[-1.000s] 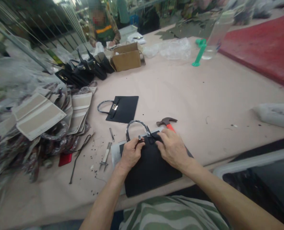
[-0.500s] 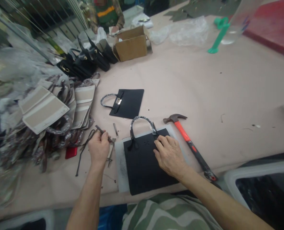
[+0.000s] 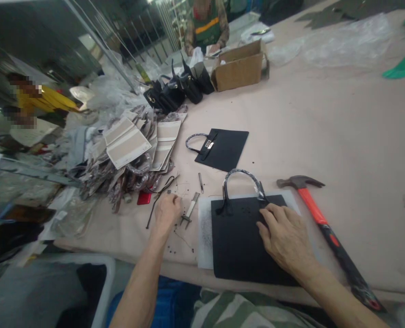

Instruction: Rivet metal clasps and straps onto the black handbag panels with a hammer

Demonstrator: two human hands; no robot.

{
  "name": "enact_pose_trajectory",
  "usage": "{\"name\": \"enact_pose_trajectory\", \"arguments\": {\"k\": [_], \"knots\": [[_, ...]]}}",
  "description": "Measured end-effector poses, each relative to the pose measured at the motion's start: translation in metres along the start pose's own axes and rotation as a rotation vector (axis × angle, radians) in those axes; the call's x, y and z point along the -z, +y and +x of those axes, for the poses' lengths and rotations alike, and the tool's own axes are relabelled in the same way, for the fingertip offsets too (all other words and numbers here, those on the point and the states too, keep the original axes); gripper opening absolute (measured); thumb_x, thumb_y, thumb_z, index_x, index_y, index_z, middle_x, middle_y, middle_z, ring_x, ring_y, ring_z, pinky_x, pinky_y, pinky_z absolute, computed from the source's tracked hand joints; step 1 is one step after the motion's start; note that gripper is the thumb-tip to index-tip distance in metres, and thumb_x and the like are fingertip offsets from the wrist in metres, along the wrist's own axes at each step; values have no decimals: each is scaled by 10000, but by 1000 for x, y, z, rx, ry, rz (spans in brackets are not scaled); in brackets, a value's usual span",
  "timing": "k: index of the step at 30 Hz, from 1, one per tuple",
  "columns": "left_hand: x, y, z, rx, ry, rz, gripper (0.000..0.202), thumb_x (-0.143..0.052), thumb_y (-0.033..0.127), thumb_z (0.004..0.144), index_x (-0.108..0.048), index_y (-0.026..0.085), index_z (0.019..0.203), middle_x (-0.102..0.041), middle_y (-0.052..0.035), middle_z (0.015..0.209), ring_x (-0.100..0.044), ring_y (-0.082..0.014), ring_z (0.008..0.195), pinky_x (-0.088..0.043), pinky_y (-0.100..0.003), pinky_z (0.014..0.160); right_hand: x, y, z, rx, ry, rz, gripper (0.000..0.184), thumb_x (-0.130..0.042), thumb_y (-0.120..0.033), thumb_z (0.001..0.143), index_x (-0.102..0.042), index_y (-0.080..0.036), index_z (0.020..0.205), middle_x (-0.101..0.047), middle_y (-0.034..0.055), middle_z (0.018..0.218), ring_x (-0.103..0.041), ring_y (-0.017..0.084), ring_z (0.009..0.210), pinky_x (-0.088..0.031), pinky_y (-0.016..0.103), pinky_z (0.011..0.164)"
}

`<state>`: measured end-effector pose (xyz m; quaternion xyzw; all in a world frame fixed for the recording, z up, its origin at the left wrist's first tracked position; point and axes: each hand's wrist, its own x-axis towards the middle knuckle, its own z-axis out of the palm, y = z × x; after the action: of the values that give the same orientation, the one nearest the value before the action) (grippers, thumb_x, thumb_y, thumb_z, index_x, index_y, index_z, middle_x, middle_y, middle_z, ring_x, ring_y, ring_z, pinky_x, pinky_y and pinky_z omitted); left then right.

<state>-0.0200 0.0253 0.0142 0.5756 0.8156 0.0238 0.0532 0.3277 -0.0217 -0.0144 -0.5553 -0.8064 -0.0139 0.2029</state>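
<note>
A black bag panel lies on a pale board in front of me, with a plastic-wrapped handle at its top edge. My right hand rests on the panel, fingertips by the right handle base and thumb apart from the fingers. Left of the board, my left hand is closed low over the table; a small dark end shows above its fingers, the rest hidden. Beside it lie a metal caliper-like tool, a short metal rod and a black cord.
A claw hammer lies right of the board. Beyond is a second black panel with handle. A pile of wrapped pieces, black bags and a cardboard box stand farther off. One person sits at the far end.
My view has swung left, so the table's things appear farther right. The dark metal tool that showed in my left hand is now mostly out of sight. My right hand stays on the panel.
</note>
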Motion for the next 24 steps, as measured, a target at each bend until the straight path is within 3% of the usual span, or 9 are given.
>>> {"name": "enact_pose_trajectory", "arguments": {"k": [2, 5, 8, 10, 15, 19, 22, 24], "knots": [[-3, 12, -3, -42, -101, -91, 309, -538, 404, 897, -751, 183, 926, -760, -101, 928, -690, -236, 903, -466, -301, 782, -1, 0, 0, -9, 0, -4, 241, -550, -282, 944, -634, -150, 1127, -620, 123, 1164, -499, 293, 1050, -389, 432, 897], [-4, 36, 6, -21, -120, -134, 326, -547, 426, 887, -760, 181, 916, -768, -115, 950, -692, -244, 936, -457, -300, 779, -1, 0, -1, -15, -8, 1, 235, -550, -276, 945, -634, -153, 1128, -614, 120, 1175, -502, 284, 1048, -388, 427, 904], [-4, 64, 32, 32, -127, -152, 375, -545, 476, 876, -763, 171, 881, -771, -152, 961, -696, -264, 980, -464, -307, 781, -1, 0, -1, -12, -14, 15, 228, -553, -267, 944, -631, -152, 1125, -610, 122, 1175, -500, 281, 1049, -385, 425, 917], [-6, 81, 53, 55, -163, -175, 376, -609, 495, 821, -752, 148, 794, -769, -175, 869, -709, -281, 945, -476, -310, 760, 0, -1, 0, -21, -15, 24, 218, -561, -256, 938, -630, -156, 1120, -612, 119, 1162, -497, 282, 1054, -382, 426, 921], [-13, 101, 86, 111, -237, -233, 191, -722, 274, 660, -647, 143, 543, -660, -150, 512, -727, -310, 789, -508, -315, 700, 6, -6, -1, -58, -24, 65, 199, -557, -235, 938, -622, -169, 1115, -611, 110, 1145, -489, 269, 1052, -377, 421, 924], [-14, 94, 81, 90, -226, -365, 155, -650, 218, 671, -603, 158, 536, -606, -95, 448, -714, -282, 657, -530, -315, 630, 10, -10, -1, -84, -50, 73, 171, -555, -236, 939, -622, -172, 1083, -603, 106, 1118, -477, 263, 1042, -376, 411, 907], [-10, 86, 60, 65, -190, -522, 192, -528, 293, 790, -622, 140, 719, -683, -80, 603, -707, -214, 620, -550, -284, 586, 11, -10, -2, -106, -56, 81, 143, -570, -231, 930, -625, -172, 1048, -603, 98, 1092, -478, 250, 1012, -380, 402, 889], [-7, 87, 38, 50, -152, -752, 225, -506, 337, 824, -603, 134, 834, -708, -65, 701, -703, -175, 616, -570, -270, 593, 11, -10, -2, -120, -53, 85, 127, -575, -228, 925, -626, -173, 1028, -604, 95, 1082, -477, 245, 998, -380, 398, 876]]}}
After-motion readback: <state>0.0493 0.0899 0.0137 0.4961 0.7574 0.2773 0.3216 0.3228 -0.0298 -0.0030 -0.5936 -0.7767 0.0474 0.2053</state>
